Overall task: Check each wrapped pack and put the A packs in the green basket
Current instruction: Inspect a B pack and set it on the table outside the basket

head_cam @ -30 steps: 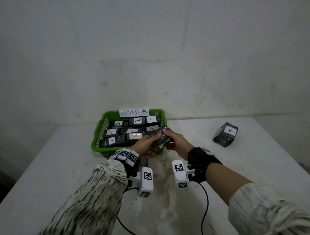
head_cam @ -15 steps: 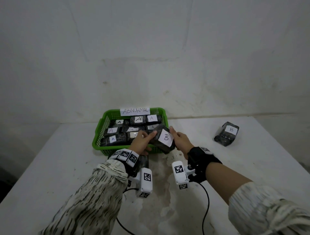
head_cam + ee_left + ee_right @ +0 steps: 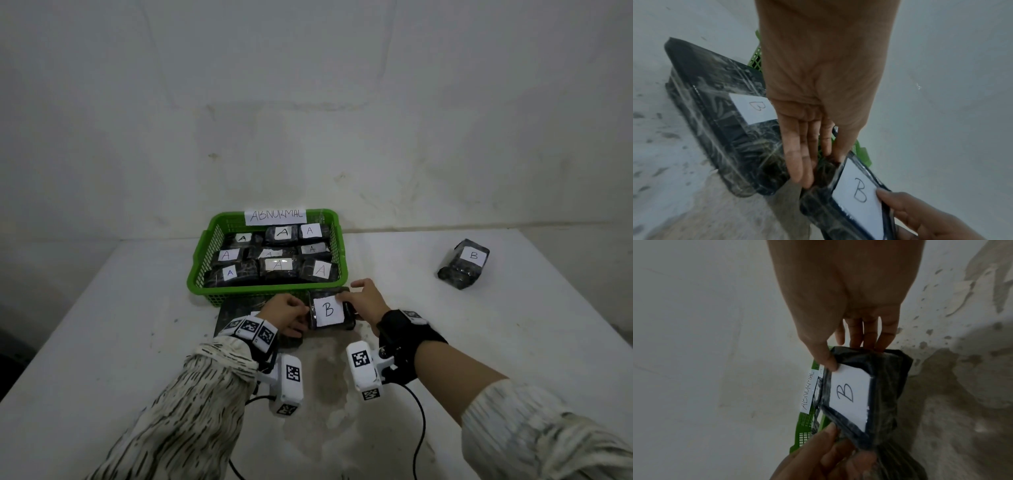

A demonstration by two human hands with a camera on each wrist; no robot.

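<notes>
- Holding one wrapped pack [image 3: 329,309] between them, the left hand [image 3: 286,313] and right hand [image 3: 367,299] each gripped an end — fingers underneath, thumb on top — so its white label faced up and read "B".
- The right thumb [image 3: 827,359] pinched the label's corner, and the left fingers [image 3: 797,155] ran flat beneath the other end; that two-handed hold looked meant for reading the letter.
- Being a B, this pack probably did not belong in the basket.
- Just beside the left hand, a second B pack [image 3: 725,123] lay on the table [image 3: 102,325], against the basket's near wall.
- The green basket [image 3: 205,260], tagged "ABNORMAL", sat just beyond the hands — already filled with A packs [image 3: 282,234], labels up.
- Well apart on the right lay another B pack [image 3: 464,263], seemingly set aside.
</notes>
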